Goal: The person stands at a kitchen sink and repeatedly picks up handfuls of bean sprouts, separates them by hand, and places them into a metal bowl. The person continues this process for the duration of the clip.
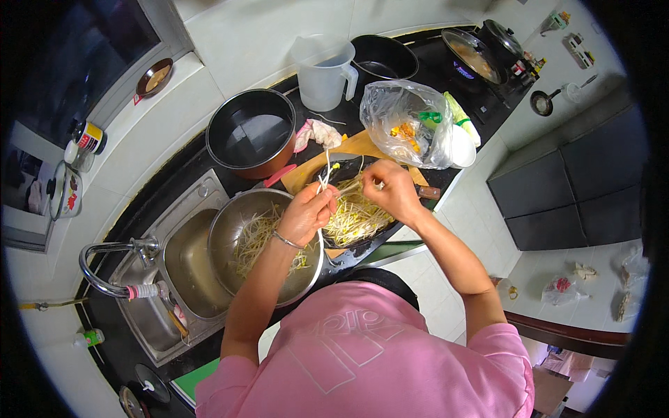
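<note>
My left hand (309, 210) pinches several soybean sprouts (325, 175), whose pale stems stick out above the fingers and hang below. My right hand (393, 189) is to its right, fingers curled together, with a small pale bit of sprout at the fingertips. Below both hands, a heap of yellow-headed sprouts (358, 222) lies in a black plastic bag (342, 170) on a wooden cutting board (302, 178). Under my left forearm, a wide stainless steel bowl (222, 237) holds more sprouts (256, 235); the forearm hides part of it.
The bowl overhangs a steel sink (191, 256) with a chrome faucet (107, 251). Behind stand a pot of water (251, 130), a plastic jug (322, 73) and a clear bag (407, 117). A wooden handle (429, 192) juts from the board. A lidded pan (473, 55) sits over a lit burner.
</note>
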Demonstrator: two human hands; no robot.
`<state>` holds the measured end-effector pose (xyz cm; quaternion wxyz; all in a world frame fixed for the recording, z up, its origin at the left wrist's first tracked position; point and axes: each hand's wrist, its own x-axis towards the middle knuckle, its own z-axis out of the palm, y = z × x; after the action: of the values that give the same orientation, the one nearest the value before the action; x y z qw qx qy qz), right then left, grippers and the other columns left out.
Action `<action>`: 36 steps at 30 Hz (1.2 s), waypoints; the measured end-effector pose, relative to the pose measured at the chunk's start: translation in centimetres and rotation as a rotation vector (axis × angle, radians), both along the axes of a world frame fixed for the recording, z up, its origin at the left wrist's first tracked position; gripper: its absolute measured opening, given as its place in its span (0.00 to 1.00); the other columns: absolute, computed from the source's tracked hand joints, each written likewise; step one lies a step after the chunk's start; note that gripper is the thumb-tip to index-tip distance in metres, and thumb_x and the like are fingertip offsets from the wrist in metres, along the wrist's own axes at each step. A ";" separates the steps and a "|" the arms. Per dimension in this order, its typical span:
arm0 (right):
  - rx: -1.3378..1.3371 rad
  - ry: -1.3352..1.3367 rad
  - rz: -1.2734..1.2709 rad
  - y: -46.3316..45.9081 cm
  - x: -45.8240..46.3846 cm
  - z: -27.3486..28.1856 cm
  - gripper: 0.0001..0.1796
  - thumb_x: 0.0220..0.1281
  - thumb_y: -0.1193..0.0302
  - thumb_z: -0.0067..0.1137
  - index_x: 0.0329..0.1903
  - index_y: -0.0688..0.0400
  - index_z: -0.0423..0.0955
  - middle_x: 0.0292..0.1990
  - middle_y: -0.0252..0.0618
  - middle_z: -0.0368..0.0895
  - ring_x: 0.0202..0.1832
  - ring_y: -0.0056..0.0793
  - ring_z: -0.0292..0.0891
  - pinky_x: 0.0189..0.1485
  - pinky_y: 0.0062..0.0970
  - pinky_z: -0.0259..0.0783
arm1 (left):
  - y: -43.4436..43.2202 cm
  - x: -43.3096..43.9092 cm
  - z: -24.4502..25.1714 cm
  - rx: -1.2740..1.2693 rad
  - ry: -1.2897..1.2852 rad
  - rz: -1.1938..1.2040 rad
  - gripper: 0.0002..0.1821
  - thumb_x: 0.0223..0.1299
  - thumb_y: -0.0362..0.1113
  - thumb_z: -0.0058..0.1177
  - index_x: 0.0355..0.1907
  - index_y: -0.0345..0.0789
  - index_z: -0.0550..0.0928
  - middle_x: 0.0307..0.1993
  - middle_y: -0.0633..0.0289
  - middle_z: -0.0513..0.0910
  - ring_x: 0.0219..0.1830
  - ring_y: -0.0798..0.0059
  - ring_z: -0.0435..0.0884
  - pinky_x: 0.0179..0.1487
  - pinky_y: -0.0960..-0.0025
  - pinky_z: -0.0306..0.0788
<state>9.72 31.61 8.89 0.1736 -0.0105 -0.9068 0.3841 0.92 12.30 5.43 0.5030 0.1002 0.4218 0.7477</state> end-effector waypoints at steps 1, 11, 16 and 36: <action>-0.360 -0.065 -0.092 -0.4 -0.2 -0.6 0.07 0.50 0.72 0.62 0.32 0.61 0.77 0.27 0.33 0.78 0.28 0.24 0.72 0.31 0.22 0.67 | 0.1 0.0 -0.1 0.020 -0.045 0.034 0.08 0.66 0.35 0.40 0.40 0.32 0.71 0.24 0.66 0.71 0.15 0.90 0.58 0.17 0.86 0.51; -1.562 -0.683 0.037 -7.6 2.1 -3.1 0.08 0.57 0.73 0.58 0.39 0.62 0.77 0.29 0.32 0.78 0.26 0.11 0.70 0.25 0.10 0.65 | 0.3 0.0 0.2 0.270 -0.058 0.374 0.08 0.67 0.34 0.39 0.44 0.34 0.70 0.25 0.67 0.70 0.19 0.88 0.59 0.21 0.85 0.53; -1.602 -0.610 -0.078 -8.1 1.8 -4.0 0.04 0.58 0.75 0.55 0.36 0.60 0.76 0.27 0.30 0.77 0.23 0.11 0.67 0.22 0.10 0.62 | 0.6 0.7 1.0 0.268 -0.012 0.460 0.08 0.68 0.35 0.39 0.44 0.34 0.69 0.25 0.67 0.70 0.20 0.89 0.59 0.21 0.85 0.53; 0.448 -0.048 -0.089 4.1 -2.5 -5.8 0.05 0.47 0.72 0.54 0.28 0.58 0.75 0.34 0.42 0.74 0.32 0.42 0.72 0.33 0.37 0.69 | -14.5 1.8 -4.5 -0.993 1.331 0.023 0.21 0.48 0.39 0.57 0.46 0.33 0.76 0.45 0.51 0.75 0.50 0.54 0.70 0.52 0.55 0.63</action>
<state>7.25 35.73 3.13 0.1668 -0.0210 -0.9719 0.1647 2.71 -2.20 0.94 0.1262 0.2838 0.9132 0.2639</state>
